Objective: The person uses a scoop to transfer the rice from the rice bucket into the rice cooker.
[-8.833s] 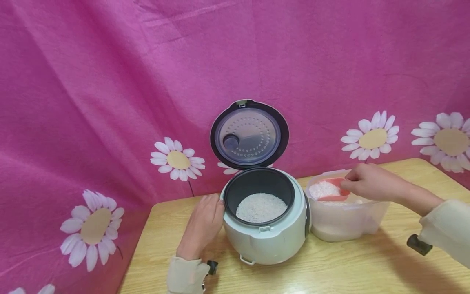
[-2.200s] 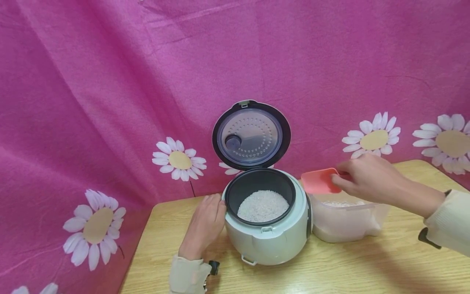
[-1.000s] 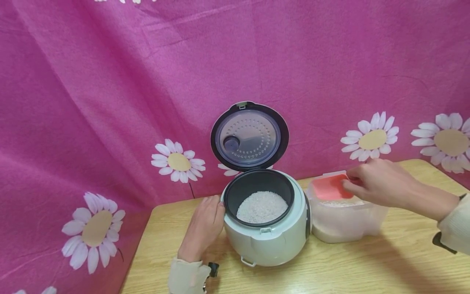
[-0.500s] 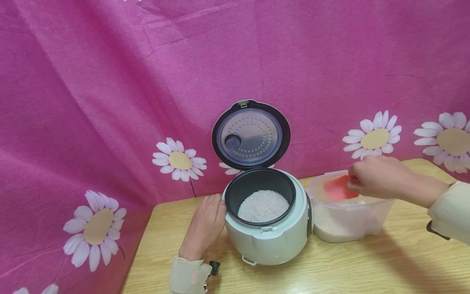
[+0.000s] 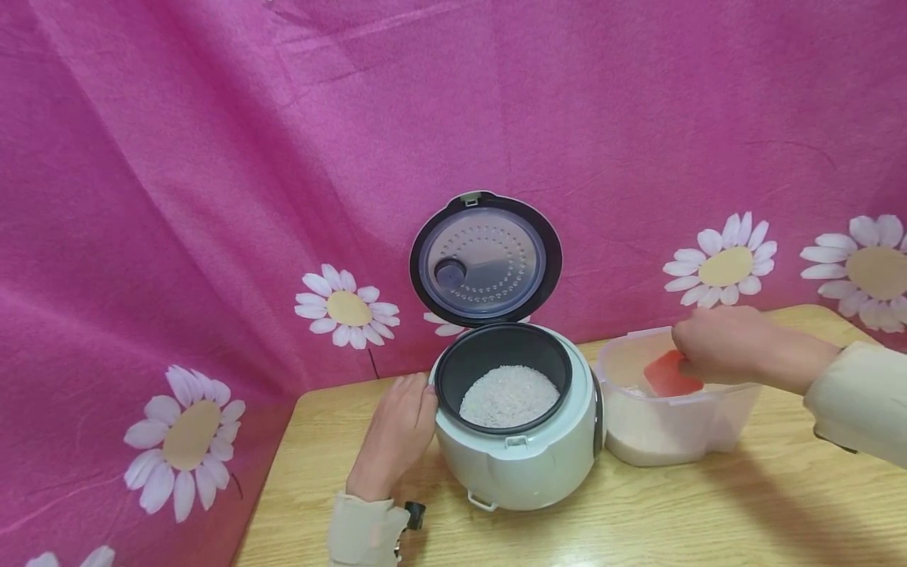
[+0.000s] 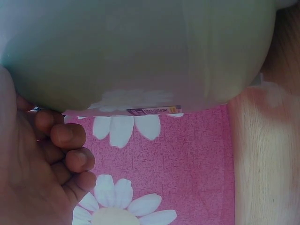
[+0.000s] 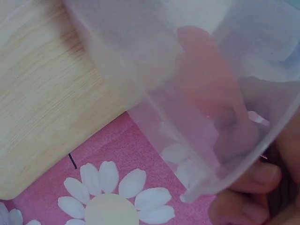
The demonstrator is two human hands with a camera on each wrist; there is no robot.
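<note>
Red scoop [image 5: 671, 375] tilts inside the translucent bin [image 5: 726, 419], handle hidden by the gripping right hand [image 5: 730, 342], tip hard to make out. Loosely curled, the left hand [image 5: 398, 425] touches the rice cooker [image 5: 510, 472].

A red scoop [image 5: 671, 374] tilts inside a tub [image 5: 655, 429] beside the open cooker [image 5: 513, 472].

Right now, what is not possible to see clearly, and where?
Scoop: head view, the right hand covers its handle.
Pot bottom: head view, under the rice.
Label text: left wrist view, too small and blurred.
Rice cooker: left wrist view, cut off by the upper edge.
Scoop outline: right wrist view, blurred behind the container wall.
</note>
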